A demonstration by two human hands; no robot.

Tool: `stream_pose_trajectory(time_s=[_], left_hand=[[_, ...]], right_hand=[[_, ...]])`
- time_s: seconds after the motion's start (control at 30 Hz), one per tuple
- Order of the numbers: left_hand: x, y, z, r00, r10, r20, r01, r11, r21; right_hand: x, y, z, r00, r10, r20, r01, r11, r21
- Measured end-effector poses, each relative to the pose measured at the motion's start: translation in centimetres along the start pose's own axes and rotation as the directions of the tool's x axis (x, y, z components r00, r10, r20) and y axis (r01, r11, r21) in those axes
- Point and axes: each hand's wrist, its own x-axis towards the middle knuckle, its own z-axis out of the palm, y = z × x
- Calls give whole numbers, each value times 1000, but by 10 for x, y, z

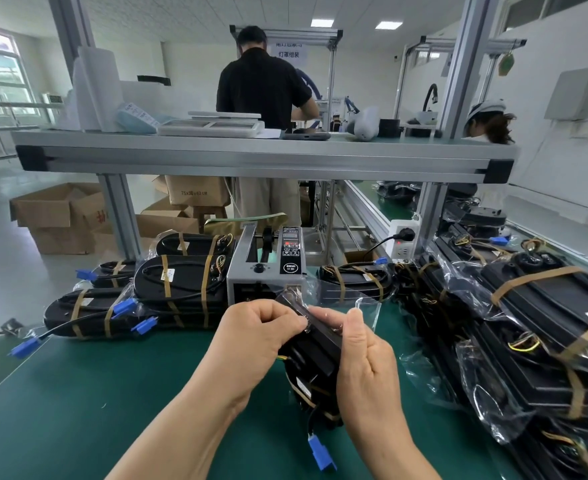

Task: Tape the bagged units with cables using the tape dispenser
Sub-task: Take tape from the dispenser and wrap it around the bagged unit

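Left of the tape dispenser [265, 268], a stack of bagged units [181, 289] lies on the green counter [112, 393]. Each one has brown bands across its bag and cable, and the bags look drawn tight. These appear to be finished.

Just in front of the dispenser's mouth, the left hand [251, 337] has its fingers curled and pinches the far end of one bagged unit [315, 344], which is raised off the counter. The right hand [365, 358] pinches the same end between thumb and fingers, from the side away from the stack. A loose flap of clear bag stands up beside it. Tan bands already cross the near end of this unit, and its blue connector [321, 453] hangs toward the person. The step in hand looks like closing or taping the far end. Whether a strip of tape is under the fingers cannot be made out.

Right of the dispenser, a large pile of bagged units [528, 341] leans along the counter. These also carry brown bands, but their bags are loose and open-ended. They are probably waiting their turn, which would leave much of the job undone.
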Motion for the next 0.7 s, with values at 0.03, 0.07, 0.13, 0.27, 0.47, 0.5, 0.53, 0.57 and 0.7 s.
stream_pose_trajectory(time_s=[0.03, 0.07, 0.13, 0.27, 0.47, 0.5, 0.53, 0.57, 0.7], left_hand=[[-1, -1, 1, 1000, 6, -14, -6, 1000, 15], [-1, -2, 2, 999, 14, -32, -13, 999, 29], [-2, -3, 4, 997, 32, -70, -28, 998, 57], [-3, -5, 7, 993, 53, -108, -43, 994, 97], [-2, -8, 8, 990, 68, -122, -51, 989, 135], [-2, -8, 8, 991, 68, -116, -52, 989, 136], [-2, -7, 8, 991, 69, -112, -53, 988, 143], [-2, -7, 8, 991, 71, -112, -53, 987, 154], [-3, -12, 7, 990, 67, -128, -43, 981, 187]], right_hand=[[0, 0, 0, 1000, -2, 4, 2, 1000, 1], [0, -1, 0, 1000, -2, 7, 2, 1000, -1], [-1, -2, 1, 1000, -6, 6, 6, 1000, -15], [-2, -3, 1, 1000, -17, 1, 17, 999, -49], [-3, -3, 1, 1000, -21, 0, 21, 998, -52], [-3, -3, 1, 1000, -20, 2, 20, 998, -55], [-3, -3, 1, 1000, -16, 3, 16, 998, -56], [-3, -3, 1, 1000, -11, 4, 11, 998, -55], [-3, -4, 1, 1000, 5, 0, -5, 999, -52]])
